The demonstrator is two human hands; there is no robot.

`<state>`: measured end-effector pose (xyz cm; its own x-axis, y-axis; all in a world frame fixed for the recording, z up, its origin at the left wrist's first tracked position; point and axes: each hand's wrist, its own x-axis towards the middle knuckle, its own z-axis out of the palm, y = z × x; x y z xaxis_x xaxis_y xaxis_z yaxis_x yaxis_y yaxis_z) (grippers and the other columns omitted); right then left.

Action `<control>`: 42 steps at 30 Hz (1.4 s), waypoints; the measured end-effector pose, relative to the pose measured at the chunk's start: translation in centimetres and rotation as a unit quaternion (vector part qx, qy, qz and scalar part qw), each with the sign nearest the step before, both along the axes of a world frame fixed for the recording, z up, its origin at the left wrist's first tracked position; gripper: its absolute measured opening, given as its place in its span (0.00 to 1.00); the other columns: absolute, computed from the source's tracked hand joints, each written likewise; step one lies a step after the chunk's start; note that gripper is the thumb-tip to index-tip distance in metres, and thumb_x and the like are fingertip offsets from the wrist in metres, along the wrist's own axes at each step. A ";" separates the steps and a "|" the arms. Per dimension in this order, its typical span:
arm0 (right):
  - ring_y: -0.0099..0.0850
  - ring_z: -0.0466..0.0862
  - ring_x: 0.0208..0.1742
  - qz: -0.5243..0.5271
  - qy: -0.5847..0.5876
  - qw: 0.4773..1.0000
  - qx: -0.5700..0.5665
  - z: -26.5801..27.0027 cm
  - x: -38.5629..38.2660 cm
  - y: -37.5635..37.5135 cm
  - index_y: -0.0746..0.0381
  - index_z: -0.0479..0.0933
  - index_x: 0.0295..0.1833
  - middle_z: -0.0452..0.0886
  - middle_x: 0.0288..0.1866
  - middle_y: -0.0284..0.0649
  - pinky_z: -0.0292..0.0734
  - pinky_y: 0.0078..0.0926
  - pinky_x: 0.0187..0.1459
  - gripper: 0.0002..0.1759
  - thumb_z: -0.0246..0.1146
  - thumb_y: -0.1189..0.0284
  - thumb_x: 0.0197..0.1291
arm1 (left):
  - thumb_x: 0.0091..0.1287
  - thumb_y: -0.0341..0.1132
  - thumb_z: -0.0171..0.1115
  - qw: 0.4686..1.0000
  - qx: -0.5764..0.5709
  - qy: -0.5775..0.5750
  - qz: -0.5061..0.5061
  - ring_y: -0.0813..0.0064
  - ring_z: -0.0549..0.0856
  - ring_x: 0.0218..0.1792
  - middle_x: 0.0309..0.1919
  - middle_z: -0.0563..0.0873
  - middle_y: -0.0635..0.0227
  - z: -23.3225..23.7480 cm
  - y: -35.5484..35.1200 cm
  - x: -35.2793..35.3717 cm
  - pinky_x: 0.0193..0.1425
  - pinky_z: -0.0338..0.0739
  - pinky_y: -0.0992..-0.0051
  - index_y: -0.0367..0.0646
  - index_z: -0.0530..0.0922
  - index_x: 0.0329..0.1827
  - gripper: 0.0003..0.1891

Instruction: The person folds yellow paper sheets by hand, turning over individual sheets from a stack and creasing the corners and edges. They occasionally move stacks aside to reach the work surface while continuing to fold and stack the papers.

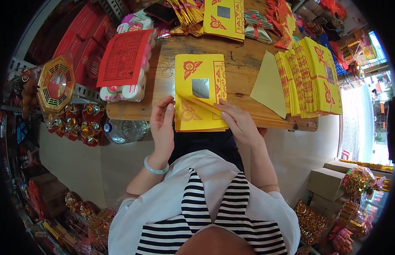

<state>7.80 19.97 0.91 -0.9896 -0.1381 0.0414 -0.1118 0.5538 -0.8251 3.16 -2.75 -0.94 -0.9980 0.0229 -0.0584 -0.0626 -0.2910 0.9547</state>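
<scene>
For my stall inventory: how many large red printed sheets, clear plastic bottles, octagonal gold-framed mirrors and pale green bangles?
Large red printed sheet: 1
Clear plastic bottle: 1
Octagonal gold-framed mirror: 1
Pale green bangle: 1
Total: 4

We are looking at a red sheet (123, 57) lying on white rolls (121, 91). An eight-sided mirror (56, 83) is hanging beside them. A bottle (125, 130) is lying near the table (244, 63) edge.

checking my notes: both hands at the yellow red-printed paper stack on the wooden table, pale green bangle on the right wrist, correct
No: the head view shows the pale green bangle on the wrist of the left hand, not the right hand. The rest holds.
</scene>
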 end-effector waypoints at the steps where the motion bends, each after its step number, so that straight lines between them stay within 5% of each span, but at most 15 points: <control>1: 0.44 0.74 0.71 -0.004 -0.003 1.000 -0.006 -0.1 0.0 0.0 0.67 0.79 0.60 0.82 0.62 0.45 0.72 0.32 0.64 0.17 0.54 0.73 0.72 | 0.77 0.34 0.54 1.000 0.006 -0.003 -0.008 0.74 0.79 0.58 0.58 0.80 0.61 0.0 0.1 0.0 0.62 0.72 0.77 0.37 0.73 0.62 0.15; 3: 0.44 0.74 0.71 -0.007 -0.006 1.000 -0.013 -0.2 0.1 0.0 0.67 0.79 0.60 0.82 0.62 0.44 0.72 0.32 0.64 0.17 0.54 0.73 0.72 | 0.78 0.36 0.53 1.000 0.011 -0.007 -0.015 0.73 0.79 0.59 0.58 0.80 0.59 0.2 0.3 0.1 0.62 0.73 0.76 0.37 0.73 0.63 0.16; 7: 0.44 0.74 0.71 0.003 0.021 1.000 -0.018 -0.4 0.1 -0.1 0.67 0.80 0.59 0.82 0.61 0.43 0.71 0.33 0.64 0.16 0.57 0.74 0.69 | 0.79 0.43 0.49 0.951 0.226 -0.191 -0.094 0.67 0.81 0.59 0.58 0.80 0.56 1.2 1.4 -0.1 0.63 0.79 0.69 0.37 0.69 0.66 0.21; 17: 0.44 0.72 0.72 0.062 0.054 0.997 -0.003 -1.1 0.3 0.6 0.63 0.82 0.57 0.82 0.62 0.42 0.70 0.35 0.67 0.17 0.66 0.74 0.63 | 0.80 0.47 0.46 0.923 0.271 -0.230 -0.150 0.60 0.88 0.51 0.57 0.83 0.52 0.0 0.9 -1.0 0.53 0.88 0.66 0.37 0.67 0.67 0.23; 42: 0.43 0.70 0.73 0.076 0.040 0.996 -0.024 -1.5 0.3 1.0 0.61 0.84 0.56 0.81 0.64 0.41 0.70 0.35 0.68 0.16 0.66 0.73 0.63 | 0.80 0.45 0.46 0.925 0.254 -0.251 -0.128 0.61 0.88 0.52 0.57 0.82 0.54 0.3 0.9 -1.3 0.54 0.87 0.63 0.37 0.67 0.68 0.23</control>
<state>8.07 20.97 -0.60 -0.9504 -0.2829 0.1289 -0.2577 0.4850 -0.8357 1.82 -1.85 -0.66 -0.8066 0.4059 -0.4296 -0.5893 -0.6087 0.5313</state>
